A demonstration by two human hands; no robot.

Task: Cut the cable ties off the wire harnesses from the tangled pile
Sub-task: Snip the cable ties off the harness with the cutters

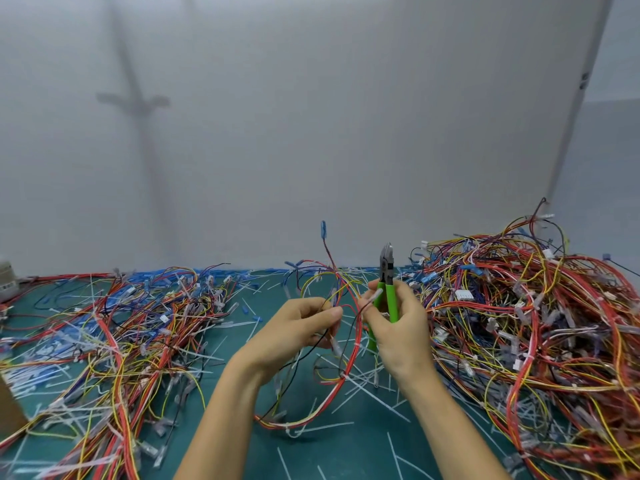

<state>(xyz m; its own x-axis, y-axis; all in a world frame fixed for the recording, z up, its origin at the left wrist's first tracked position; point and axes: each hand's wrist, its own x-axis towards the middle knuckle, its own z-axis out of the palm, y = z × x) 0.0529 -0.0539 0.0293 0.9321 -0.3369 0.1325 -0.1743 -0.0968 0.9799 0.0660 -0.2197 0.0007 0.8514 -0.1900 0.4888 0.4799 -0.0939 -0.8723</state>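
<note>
From the head camera, both hands are raised over the green mat (346,448), between two heaps of wiring. The left hand (298,327) pinches a few thin strands of a wire harness (348,368) between thumb and fingertips. The harness's red and yellow loop hangs down to the mat, and one strand rises to a blue connector (323,226). The right hand (401,330) is curled round the green handles of the cutters (388,282), whose metal jaws point straight up, clear of any wire. A pale piece lies at its fingertips; I cannot tell whether it is a tie or a sleeve.

The tangled pile (526,306) rises high on the right, just beside the right wrist. A flatter heap of harnesses (121,327) spreads on the left. Cut cable ties (367,389) litter the mat under the hands. A cardboard box (8,407) and a grey device (7,277) sit at the left edge, and a grey wall (311,116) stands behind.
</note>
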